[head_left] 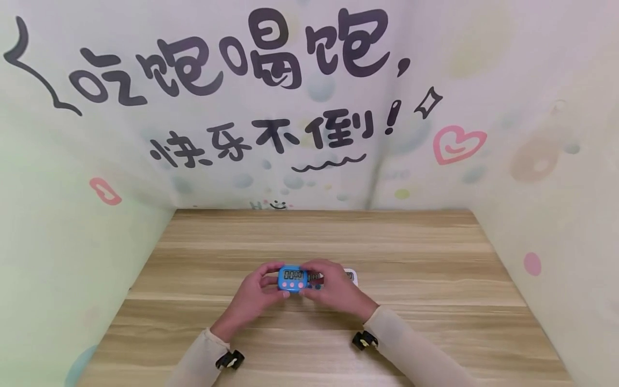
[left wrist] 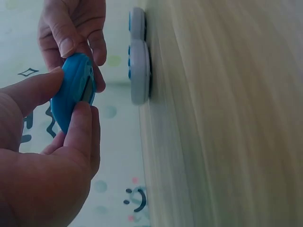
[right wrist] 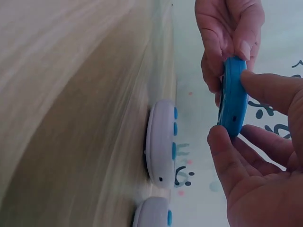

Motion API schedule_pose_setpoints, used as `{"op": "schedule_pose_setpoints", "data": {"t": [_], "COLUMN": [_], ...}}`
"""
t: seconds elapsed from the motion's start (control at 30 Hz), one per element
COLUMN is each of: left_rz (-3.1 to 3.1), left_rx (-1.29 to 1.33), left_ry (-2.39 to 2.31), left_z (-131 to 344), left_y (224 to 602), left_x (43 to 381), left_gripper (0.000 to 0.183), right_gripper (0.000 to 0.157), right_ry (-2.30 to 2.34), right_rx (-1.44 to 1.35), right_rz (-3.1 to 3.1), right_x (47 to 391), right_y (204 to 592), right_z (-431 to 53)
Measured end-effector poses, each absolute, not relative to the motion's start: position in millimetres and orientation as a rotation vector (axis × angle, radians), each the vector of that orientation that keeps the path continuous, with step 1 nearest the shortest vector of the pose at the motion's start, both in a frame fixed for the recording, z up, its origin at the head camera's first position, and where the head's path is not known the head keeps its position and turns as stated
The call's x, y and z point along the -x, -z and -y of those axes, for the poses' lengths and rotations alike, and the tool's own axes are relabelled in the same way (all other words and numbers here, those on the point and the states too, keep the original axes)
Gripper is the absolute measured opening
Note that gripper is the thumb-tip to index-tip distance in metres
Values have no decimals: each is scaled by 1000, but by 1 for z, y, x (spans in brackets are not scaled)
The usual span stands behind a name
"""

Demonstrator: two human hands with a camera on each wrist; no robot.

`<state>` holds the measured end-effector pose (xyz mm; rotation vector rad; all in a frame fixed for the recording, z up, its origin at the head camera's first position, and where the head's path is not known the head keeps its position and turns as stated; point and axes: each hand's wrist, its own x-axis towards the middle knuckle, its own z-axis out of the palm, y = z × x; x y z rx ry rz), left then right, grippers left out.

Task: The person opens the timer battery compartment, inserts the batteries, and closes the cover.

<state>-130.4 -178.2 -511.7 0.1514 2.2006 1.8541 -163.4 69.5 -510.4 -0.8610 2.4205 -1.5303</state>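
A blue digital kitchen timer (head_left: 293, 278) with pink buttons is held up above the table, its display facing the head camera and showing zeros. My left hand (head_left: 252, 294) pinches its left edge between thumb and fingers. On the opposite edge, my right hand (head_left: 338, 289) pinches it too. In the right wrist view the blue timer (right wrist: 234, 97) appears edge-on between both hands. Beyond the hands, a white timer (head_left: 351, 276) rests on the table, partly covered by my right hand. A second white timer (right wrist: 161, 142) with blue buttons lies beside it, mostly hidden in the head view.
The wood-grain table (head_left: 309, 349) meets a back wall (head_left: 319, 188) printed with large dark characters and drawings. Pale side walls (head_left: 556, 215) bound it left and right. Each sleeve (head_left: 411, 344) has a small black device near the wrist.
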Motion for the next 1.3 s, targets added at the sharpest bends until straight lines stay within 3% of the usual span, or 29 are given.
{"op": "schedule_pose_setpoints", "data": {"t": [0.73, 1.3], "left_rz": [-2522, -2621], "left_rx": [-88, -26], "left_ry": [-1487, -1311], "left_z": [215, 211], "left_y": [519, 520], "left_x": [145, 149], "left_gripper": [66, 60], "right_gripper": [56, 53], "right_ry": [905, 791], "right_rx": [970, 980], "right_rz": [-2708, -2730], "right_x": [189, 194], "right_y": [522, 526], "right_z": [-19, -9]}}
